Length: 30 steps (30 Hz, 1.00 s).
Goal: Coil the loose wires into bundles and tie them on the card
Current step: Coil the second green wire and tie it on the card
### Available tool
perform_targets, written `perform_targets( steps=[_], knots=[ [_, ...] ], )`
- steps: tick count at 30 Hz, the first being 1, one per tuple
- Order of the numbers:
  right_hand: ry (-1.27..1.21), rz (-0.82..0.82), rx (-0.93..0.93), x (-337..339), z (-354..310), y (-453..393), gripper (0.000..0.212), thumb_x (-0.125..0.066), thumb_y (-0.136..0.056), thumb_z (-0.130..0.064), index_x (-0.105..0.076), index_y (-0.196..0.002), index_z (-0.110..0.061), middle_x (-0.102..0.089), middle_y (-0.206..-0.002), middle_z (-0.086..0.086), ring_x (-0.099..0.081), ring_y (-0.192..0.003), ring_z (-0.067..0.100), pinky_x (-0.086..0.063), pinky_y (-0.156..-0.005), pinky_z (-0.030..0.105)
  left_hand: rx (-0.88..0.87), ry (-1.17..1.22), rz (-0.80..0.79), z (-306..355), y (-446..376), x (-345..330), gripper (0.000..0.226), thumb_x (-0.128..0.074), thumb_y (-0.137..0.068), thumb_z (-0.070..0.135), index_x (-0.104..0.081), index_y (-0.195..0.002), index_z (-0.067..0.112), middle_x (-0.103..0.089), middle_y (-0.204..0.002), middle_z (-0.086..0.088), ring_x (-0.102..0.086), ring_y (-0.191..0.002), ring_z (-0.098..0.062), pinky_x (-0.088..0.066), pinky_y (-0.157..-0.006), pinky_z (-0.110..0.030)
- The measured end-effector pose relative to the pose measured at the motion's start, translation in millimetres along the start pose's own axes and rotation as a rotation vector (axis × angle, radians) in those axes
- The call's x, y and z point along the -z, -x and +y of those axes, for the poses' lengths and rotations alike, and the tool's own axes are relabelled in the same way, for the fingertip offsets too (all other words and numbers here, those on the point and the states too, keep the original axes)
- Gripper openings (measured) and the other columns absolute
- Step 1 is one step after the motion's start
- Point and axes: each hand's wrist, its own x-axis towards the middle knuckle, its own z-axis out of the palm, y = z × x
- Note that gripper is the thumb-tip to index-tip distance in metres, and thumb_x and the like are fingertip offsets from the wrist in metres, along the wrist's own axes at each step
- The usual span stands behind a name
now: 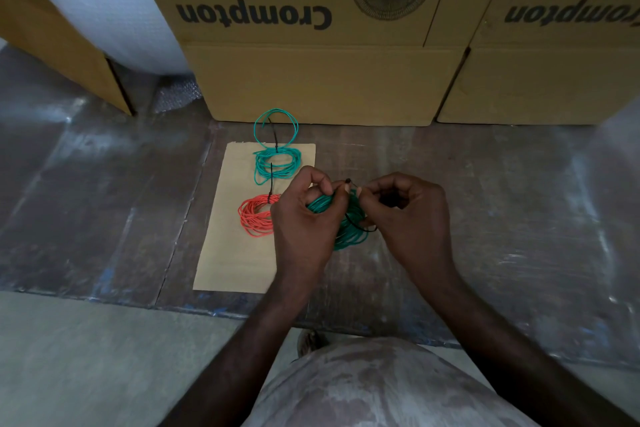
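A tan card (235, 253) lies flat on the dark work surface. At its far end rests a green wire coil (277, 163) with a black tie, its upper loops spilling past the card's edge. Below it lies a red wire coil (255, 217), also tied in black. My left hand (304, 218) grips a second green coil (349, 229) above the card's right edge. My right hand (408, 215) pinches a thin black tie (358, 226) that loops around this coil. Part of the coil is hidden by my fingers.
Large cardboard fan boxes (322, 80) stand right behind the card. A big roll of bubble wrap (100, 3) leans at the back left. The table's front edge (138, 302) runs just below the card, with pale floor beneath.
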Motion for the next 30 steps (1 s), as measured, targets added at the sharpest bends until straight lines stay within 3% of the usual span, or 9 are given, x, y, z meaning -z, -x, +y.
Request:
perform_targets(
  steps=[7, 15, 22, 24, 30],
  knots=[
    [0.019, 0.006, 0.018, -1.0, -1.5, -0.4, 0.006, -0.081, -0.086, -0.012, -0.080, -0.082, -0.016, -0.075, -0.072, -0.002, -0.074, -0.068, 0.024, -0.062, -0.061, 0.052, -0.028, -0.006, -0.005, 0.9, -0.1, 0.9, 0.025, -0.077, -0.093, 0.005, -0.054, -0.086, 0.008, -0.079, -0.081, -0.007, -0.080, -0.087, -0.023, -0.063, -0.075, -0.053],
    [0.066, 0.018, 0.056, -1.2, -3.5, 1.6, 0.008, -0.081, -0.085, -0.011, -0.079, -0.082, -0.017, -0.075, -0.073, -0.006, -0.073, -0.069, 0.018, -0.062, -0.066, 0.046, -0.044, -0.037, 0.004, -0.3, 1.4, 1.7, 0.026, -0.079, -0.093, 0.008, -0.054, -0.085, 0.013, -0.077, -0.079, -0.011, -0.079, -0.085, -0.032, -0.062, -0.072, -0.052],
    [0.124, 0.017, 0.116, -4.2, -6.6, 3.4, 0.010, -0.084, -0.085, -0.011, -0.078, -0.082, -0.019, -0.074, -0.073, -0.011, -0.071, -0.070, 0.008, -0.061, -0.068, 0.033, -0.123, -0.085, -0.010, 2.8, 1.4, 1.1, 0.024, -0.077, -0.091, -0.001, -0.055, -0.085, 0.006, -0.077, -0.080, -0.007, -0.079, -0.085, -0.014, -0.061, -0.072, -0.029],
    [0.122, 0.019, 0.106, -4.8, -6.8, 2.6, 0.010, -0.084, -0.085, -0.011, -0.079, -0.082, -0.019, -0.075, -0.073, -0.011, -0.072, -0.070, 0.008, -0.061, -0.067, 0.035, -0.121, -0.077, -0.009, 3.2, 2.0, 0.3, 0.023, -0.077, -0.091, -0.002, -0.055, -0.085, 0.005, -0.079, -0.082, -0.004, -0.079, -0.087, -0.008, -0.058, -0.074, -0.020],
    [0.104, 0.021, 0.064, -1.5, -5.7, -1.1, 0.006, -0.083, -0.086, -0.014, -0.080, -0.084, -0.018, -0.076, -0.074, -0.007, -0.074, -0.071, 0.014, -0.062, -0.068, 0.047, -0.108, -0.040, -0.031, 5.0, 3.3, -0.4, 0.024, -0.076, -0.091, -0.004, -0.054, -0.086, 0.002, -0.081, -0.087, 0.001, -0.079, -0.092, -0.008, -0.058, -0.077, -0.020]
  ],
)
